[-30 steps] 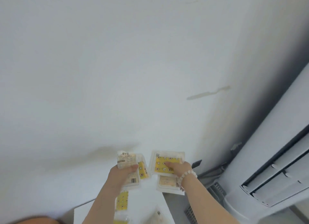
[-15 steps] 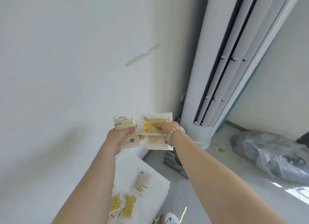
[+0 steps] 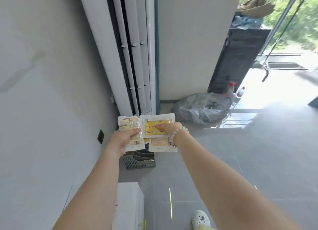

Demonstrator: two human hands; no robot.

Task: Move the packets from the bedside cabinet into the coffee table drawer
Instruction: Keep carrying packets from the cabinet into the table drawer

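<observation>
My left hand point(image 3: 123, 137) grips a white packet with printed text point(image 3: 129, 125), with the yellow corner of another packet peeking out behind it. My right hand point(image 3: 166, 128) pinches a yellow patterned packet point(image 3: 155, 124) stacked on a paler packet point(image 3: 161, 143). Both arms are stretched forward at chest height, hands side by side, the packets nearly touching. The white bedside cabinet point(image 3: 130, 198) is at the bottom edge, below my left arm. The coffee table drawer is not in view.
A tall white floor air conditioner point(image 3: 130, 45) stands ahead against the grey wall. Below the hands lies a grey plastic basket point(image 3: 139, 161). A grey plastic bag point(image 3: 199, 109) and bottles point(image 3: 240, 92) sit ahead right, by a dark cabinet point(image 3: 239, 57). My shoe point(image 3: 200, 219) shows on grey floor tiles.
The view has swung right, away from the wall and cabinet top toward the room. Both hands keep holding the same packets; the packets left on the cabinet are out of sight.
</observation>
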